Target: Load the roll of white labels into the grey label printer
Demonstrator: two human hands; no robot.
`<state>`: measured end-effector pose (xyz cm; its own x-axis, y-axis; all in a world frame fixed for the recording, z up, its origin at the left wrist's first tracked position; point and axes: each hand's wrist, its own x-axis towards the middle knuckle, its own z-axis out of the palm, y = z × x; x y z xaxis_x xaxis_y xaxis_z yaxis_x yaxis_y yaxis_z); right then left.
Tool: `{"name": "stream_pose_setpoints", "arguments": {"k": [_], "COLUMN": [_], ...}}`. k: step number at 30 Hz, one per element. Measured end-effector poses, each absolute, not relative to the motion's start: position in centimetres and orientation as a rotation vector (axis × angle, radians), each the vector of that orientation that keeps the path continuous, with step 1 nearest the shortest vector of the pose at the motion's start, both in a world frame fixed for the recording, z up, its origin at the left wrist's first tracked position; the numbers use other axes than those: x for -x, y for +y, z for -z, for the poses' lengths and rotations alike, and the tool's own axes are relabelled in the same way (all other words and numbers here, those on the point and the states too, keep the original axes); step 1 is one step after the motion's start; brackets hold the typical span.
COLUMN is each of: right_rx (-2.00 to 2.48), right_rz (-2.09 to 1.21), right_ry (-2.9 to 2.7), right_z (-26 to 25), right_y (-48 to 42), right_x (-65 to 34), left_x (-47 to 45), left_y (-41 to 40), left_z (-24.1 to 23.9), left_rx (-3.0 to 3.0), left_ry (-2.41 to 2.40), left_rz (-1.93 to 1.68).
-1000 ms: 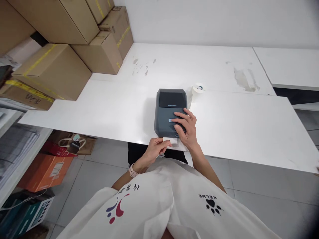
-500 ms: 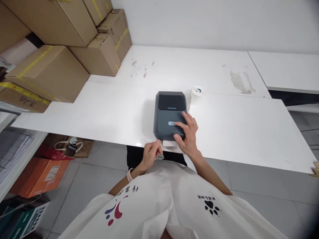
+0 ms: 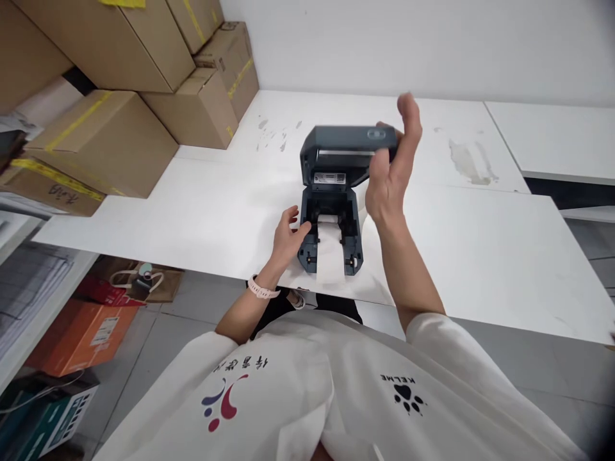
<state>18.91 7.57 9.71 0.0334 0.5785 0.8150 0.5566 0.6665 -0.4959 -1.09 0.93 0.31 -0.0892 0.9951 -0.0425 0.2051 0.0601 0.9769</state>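
Note:
A dark label printer [image 3: 356, 240] stands on the white table with its lid [image 3: 336, 137] swung up at the back. A strip of white label paper [image 3: 330, 253] runs from inside the printer's bay out over its front edge. My right hand [image 3: 391, 173] is at the lid's right corner, thumb in front and some fingers hidden behind it; the index finger sticks up, slightly blurred. My left hand [image 3: 288, 237] is beside the printer's left wall, fingers apart, with the thumb at the rim of the bay.
Cardboard boxes [image 3: 100, 141] with yellow tape are stacked at the back left of the table [image 3: 216, 211]. A white wall [image 3: 384, 51] closes off the back. Below on the left, an orange box [image 3: 84, 333] stands on the floor. The table's front edge runs close to my body.
The printer's lid has gone from closed to raised, with my right hand moving up and back at its corner. My left hand has moved from the front edge to the printer's left side.

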Motion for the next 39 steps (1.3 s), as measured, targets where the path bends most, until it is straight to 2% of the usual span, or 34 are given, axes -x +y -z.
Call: {"name": "stream_pose_setpoints", "arguments": {"k": [4, 6, 10, 14, 18, 21, 24, 27, 30, 35, 39], "right_rx": [1.051, 1.094, 1.1, 1.15, 1.214, 1.187, 0.996, 0.754, 0.72, 1.068, 1.258], "right_rz": [-0.104, -0.025, 0.103, -0.167, -0.26, -0.371, -0.627, -1.04, -1.281, -1.273, -1.248], "right_ry": [-1.641, -1.611, -1.667, -2.219, -2.628, -2.748, -2.812, -2.712, -2.42, -1.737, -1.455], "right_z": [-11.9, -12.1, -9.6, -4.6, -1.4, -1.7, -3.8, -6.2, -6.9, -2.6, 1.9], "right_y": [12.4, 12.7, 10.4, 8.5, 8.4, 8.5, 8.3, 7.3, 5.6, 4.2, 6.0], "right_x": [-19.3, -19.5, -20.0, -19.8, -18.4, -17.8, -18.8, -21.8, -26.8, -35.3, -37.7], "left_x": [0.1, -0.1, -0.4, -0.4, -0.1, 0.1, 0.1, 0.1, 0.1, 0.1, 0.0], "left_y": [2.4, 2.5, 2.4, 2.6, 2.9, 2.9, 2.7, 2.6, 2.5, 2.4, 2.4], "left_z": [-0.4, -0.6, -0.9, -0.7, -0.3, -0.4, -0.4, -0.2, 0.0, 0.1, 0.0], "left_rx": [-1.381, -1.409, -1.417, -1.456, -1.485, -1.485, -1.489, -1.462, -1.426, -1.423, -1.424], "left_ry": [1.467, 1.501, 1.551, 1.589, 1.613, 1.61, 1.598, 1.573, 1.529, 1.526, 1.528], "left_rz": [-1.025, -1.016, -1.007, -1.035, -1.016, -1.003, -1.041, -1.064, -1.073, -1.063, -1.084]}}
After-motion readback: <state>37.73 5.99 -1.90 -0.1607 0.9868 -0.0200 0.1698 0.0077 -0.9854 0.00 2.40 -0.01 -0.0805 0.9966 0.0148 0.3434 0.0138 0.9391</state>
